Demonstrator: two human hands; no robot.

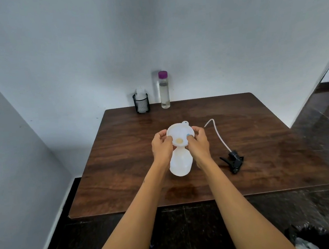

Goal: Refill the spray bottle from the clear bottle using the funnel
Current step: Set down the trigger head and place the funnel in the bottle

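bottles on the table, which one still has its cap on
The clear bottle by the wall, with its purple cap. The white spray bottle is open, with the funnel in it.

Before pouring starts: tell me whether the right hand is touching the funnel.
Touching. The head view shows the right hand pinching the funnel by its rim, fingertip inside the bowl.

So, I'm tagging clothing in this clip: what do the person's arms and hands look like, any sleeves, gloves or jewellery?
Both forearms are bare, with no sleeves in view. The left hand and right hand wear no gloves; no watch, bracelet or ring shows.
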